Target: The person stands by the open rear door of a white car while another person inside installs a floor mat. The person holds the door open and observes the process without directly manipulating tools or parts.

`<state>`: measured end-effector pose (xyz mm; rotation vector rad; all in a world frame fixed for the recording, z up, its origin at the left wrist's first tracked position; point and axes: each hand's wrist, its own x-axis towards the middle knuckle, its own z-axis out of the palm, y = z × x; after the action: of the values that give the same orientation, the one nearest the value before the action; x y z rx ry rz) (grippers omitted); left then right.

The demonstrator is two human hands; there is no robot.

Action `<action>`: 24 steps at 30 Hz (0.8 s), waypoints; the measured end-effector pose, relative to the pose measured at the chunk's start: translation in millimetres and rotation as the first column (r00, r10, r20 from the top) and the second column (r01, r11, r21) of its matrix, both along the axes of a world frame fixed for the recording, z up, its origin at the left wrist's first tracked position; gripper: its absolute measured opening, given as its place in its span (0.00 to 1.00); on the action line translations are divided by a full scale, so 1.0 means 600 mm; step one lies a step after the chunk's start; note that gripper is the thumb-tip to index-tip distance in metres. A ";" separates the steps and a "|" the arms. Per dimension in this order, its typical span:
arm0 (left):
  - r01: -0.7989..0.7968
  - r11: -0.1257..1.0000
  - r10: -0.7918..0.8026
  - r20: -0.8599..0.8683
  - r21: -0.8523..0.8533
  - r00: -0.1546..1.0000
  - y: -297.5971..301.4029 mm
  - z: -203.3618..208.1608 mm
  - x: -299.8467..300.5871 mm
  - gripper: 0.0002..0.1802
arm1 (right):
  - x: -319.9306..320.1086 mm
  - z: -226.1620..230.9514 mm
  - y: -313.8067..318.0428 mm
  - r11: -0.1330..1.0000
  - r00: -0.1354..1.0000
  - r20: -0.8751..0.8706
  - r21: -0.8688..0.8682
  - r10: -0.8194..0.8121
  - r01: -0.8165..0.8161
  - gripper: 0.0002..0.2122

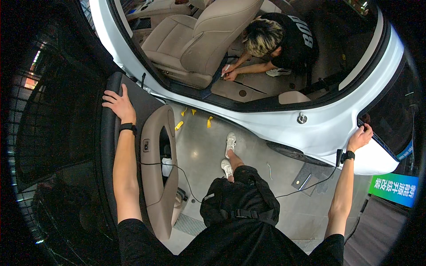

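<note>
My left hand lies with spread fingers on the dark upper edge of an open car door. The door's inside has a beige armrest panel with a small switch. On the far right, my right hand rests against the white car body beside the dark rear glass, its fingers stretched out and slightly bent. Neither hand holds a loose thing. Each wrist wears a black band, and a thin dark cable runs from the right wrist toward my body.
Inside the car, a co-worker in a black top crouches by a beige seat, hands low at its base. Several yellow pieces lie on the grey floor. A dark mat lies near the rear wheel; a blue-green banner stands right.
</note>
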<state>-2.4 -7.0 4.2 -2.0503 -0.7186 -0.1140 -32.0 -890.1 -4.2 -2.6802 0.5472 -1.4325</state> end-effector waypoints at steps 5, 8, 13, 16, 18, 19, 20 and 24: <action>0.005 1.000 -0.005 0.004 0.001 1.000 0.000 -0.001 0.001 0.38 | -0.001 0.000 -0.002 1.000 1.000 0.007 -0.009 0.010 -0.010 0.14; 0.007 1.000 -0.007 0.001 -0.002 1.000 0.001 -0.002 0.000 0.38 | 0.000 -0.001 -0.003 1.000 1.000 0.005 -0.012 0.010 -0.010 0.14; 0.007 1.000 -0.007 0.005 -0.005 1.000 0.004 -0.003 0.002 0.39 | 0.000 -0.001 -0.001 1.000 1.000 0.009 -0.012 0.010 -0.010 0.13; -0.002 1.000 0.002 -0.008 -0.017 1.000 0.000 0.000 0.002 0.39 | -0.001 -0.001 -0.001 1.000 1.000 0.010 -0.007 0.009 -0.009 0.13; -0.002 1.000 0.002 -0.007 -0.019 1.000 0.000 0.000 0.001 0.39 | -0.001 0.000 0.000 1.000 1.000 0.014 -0.012 0.020 -0.020 0.14; -0.002 1.000 0.002 -0.007 -0.020 1.000 0.001 0.000 0.001 0.39 | -0.001 0.001 0.000 1.000 1.000 0.017 -0.014 0.026 -0.026 0.14; -0.002 1.000 0.002 -0.006 -0.020 1.000 0.001 0.000 0.001 0.39 | -0.001 0.001 0.001 1.000 1.000 0.015 -0.013 0.018 -0.018 0.14; -0.007 1.000 0.007 -0.010 -0.010 1.000 0.001 0.000 0.000 0.37 | -0.001 0.001 0.002 1.000 1.000 -0.001 -0.009 0.009 -0.009 0.14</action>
<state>-2.2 -6.1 4.3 -2.0567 -0.7210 -0.0963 -32.9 -889.0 -3.4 -2.6868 0.5293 -1.4360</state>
